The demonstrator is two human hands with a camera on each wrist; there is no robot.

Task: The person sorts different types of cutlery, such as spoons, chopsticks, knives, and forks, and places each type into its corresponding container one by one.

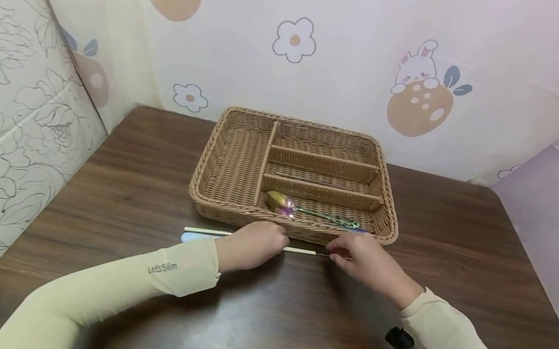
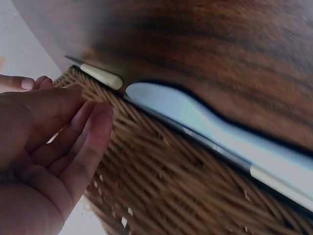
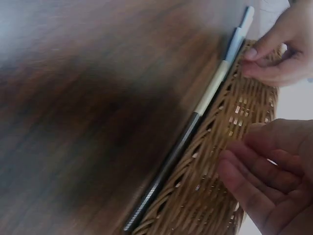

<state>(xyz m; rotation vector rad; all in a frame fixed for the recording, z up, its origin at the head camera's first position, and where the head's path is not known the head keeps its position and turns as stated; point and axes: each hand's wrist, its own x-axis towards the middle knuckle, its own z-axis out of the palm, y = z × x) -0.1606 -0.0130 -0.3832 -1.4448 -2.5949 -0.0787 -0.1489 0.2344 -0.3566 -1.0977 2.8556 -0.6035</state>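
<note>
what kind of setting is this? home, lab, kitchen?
Likely a staged tabletop booth, not a real kitchen: patterned cloth backdrops with cartoon bunnies and flowers wall in a dark wooden table. On it only a wicker cutlery tray with a spoon inside, and chopsticks by both hands.

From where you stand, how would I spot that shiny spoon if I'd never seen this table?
Start at the woven wicker tray in the middle of the dark wooden table. Look in its nearest narrow compartment, just beyond the two hands, where the spoon lies lengthwise with its bowl to the left. Its rainbow metallic sheen sets it apart from the pale-handled utensils lying on the table outside the tray.
</note>
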